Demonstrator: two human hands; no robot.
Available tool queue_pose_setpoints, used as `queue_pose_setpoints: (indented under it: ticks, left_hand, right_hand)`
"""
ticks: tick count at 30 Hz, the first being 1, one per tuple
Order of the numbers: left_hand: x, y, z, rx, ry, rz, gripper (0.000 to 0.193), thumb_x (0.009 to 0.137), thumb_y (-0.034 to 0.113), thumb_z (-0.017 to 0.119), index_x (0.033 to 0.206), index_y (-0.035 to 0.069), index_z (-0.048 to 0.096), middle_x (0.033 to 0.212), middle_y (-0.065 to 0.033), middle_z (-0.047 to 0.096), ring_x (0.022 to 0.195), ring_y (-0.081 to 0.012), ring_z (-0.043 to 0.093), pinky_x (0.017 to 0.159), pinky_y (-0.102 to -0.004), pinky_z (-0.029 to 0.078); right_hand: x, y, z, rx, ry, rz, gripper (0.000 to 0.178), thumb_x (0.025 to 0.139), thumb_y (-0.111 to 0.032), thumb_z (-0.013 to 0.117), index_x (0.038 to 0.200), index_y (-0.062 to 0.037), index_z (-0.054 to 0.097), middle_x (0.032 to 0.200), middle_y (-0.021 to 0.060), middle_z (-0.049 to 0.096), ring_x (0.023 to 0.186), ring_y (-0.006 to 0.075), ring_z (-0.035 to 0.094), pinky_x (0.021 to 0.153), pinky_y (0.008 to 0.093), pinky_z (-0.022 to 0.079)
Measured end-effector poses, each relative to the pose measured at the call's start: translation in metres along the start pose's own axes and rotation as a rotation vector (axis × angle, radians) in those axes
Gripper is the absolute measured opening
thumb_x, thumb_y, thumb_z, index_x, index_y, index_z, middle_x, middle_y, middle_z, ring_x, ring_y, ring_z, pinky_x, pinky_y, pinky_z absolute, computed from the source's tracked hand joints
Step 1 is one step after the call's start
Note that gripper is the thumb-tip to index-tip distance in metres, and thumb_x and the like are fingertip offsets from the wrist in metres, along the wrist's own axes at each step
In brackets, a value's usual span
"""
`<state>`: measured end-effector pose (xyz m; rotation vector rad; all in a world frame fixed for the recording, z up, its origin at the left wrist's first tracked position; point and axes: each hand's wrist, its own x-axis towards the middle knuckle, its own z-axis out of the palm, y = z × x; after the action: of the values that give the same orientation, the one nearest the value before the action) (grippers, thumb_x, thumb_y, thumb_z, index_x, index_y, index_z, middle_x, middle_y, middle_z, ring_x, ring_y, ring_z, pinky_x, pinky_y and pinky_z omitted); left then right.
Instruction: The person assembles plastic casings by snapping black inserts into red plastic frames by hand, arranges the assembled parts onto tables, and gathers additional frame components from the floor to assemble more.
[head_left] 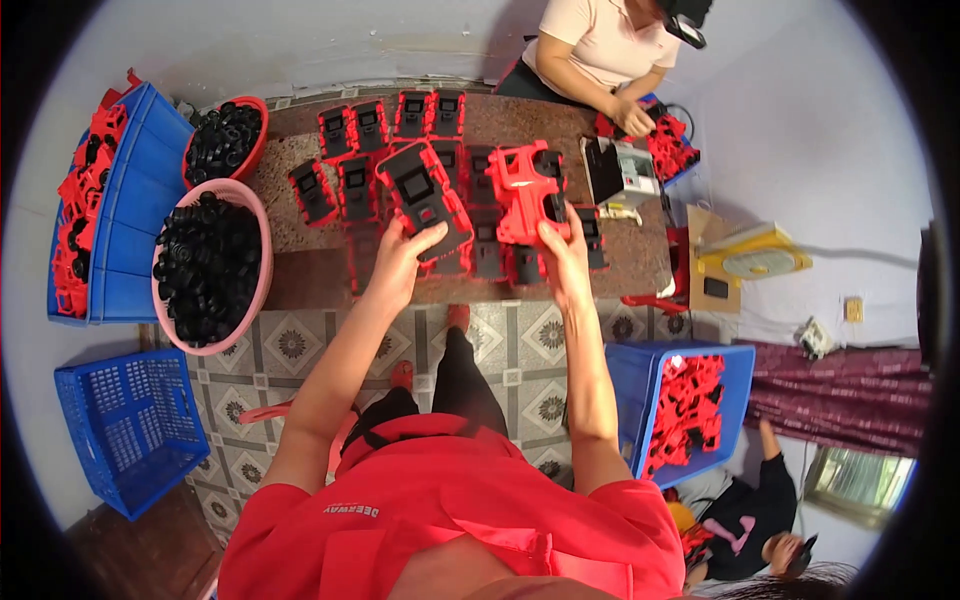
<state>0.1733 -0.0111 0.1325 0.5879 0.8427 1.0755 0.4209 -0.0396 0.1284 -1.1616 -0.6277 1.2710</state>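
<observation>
My left hand [403, 252] grips a red-edged black toy car base [424, 195] by its near end, its flat black face with a square recess turned up. In my right hand [566, 248] is a red toy car body [519, 185] with black parts along its right side. Both pieces are held above the brown tabletop [310, 280], side by side and a little apart. Beneath and beyond them, several more black-and-red toy car bases [357, 187] lie in rows on the table, partly hidden by my hands and the held pieces.
Baskets of black wheels, one pink [262, 290] and one red [262, 115], stand left beside a blue bin [130, 200] of red parts. A blue crate [130, 425] lies below. Another blue bin [632, 400] stands right. Across the table, a co-worker's hands [632, 115] handle red parts.
</observation>
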Motion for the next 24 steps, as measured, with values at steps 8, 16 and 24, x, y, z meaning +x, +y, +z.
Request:
queue_pose_setpoints:
  ticks: [8,16,24]
  left_hand:
    - [0.250,-0.028,0.063,0.344,0.178,0.153,0.080,0.074,0.009,0.078,0.137,0.005,0.029,0.122,-0.0088,0.055,0.112,-0.0189,0.054,0.097,-0.0359,0.042]
    - [0.378,-0.082,0.073,0.759,0.327,-0.124,0.103,0.077,0.022,0.077,0.149,0.002,0.005,0.139,-0.0255,0.043,0.127,-0.0347,0.046,0.102,-0.0413,0.040]
    - [0.395,-0.106,0.053,1.033,0.378,-0.326,0.099,0.080,0.024,0.072,0.150,0.005,0.004,0.140,-0.0291,0.038,0.126,-0.0429,0.043,0.102,-0.0461,0.040]
  right_hand:
    - [0.296,0.021,-0.041,-1.079,0.057,-0.270,0.099,0.066,-0.040,0.082,0.146,-0.0126,0.030,0.125,0.0271,0.049,0.119,0.0436,0.045,0.101,0.0485,0.037]
    - [0.378,0.057,-0.074,-1.318,0.022,-0.182,0.102,0.067,-0.041,0.082,0.148,-0.0140,0.026,0.129,0.0271,0.044,0.118,0.0458,0.042,0.099,0.0496,0.038]
    - [0.366,0.048,-0.070,-1.442,-0.237,-0.160,0.092,0.068,-0.040,0.081,0.142,-0.0122,0.034,0.121,0.0201,0.060,0.114,0.0355,0.056,0.100,0.0509,0.033]
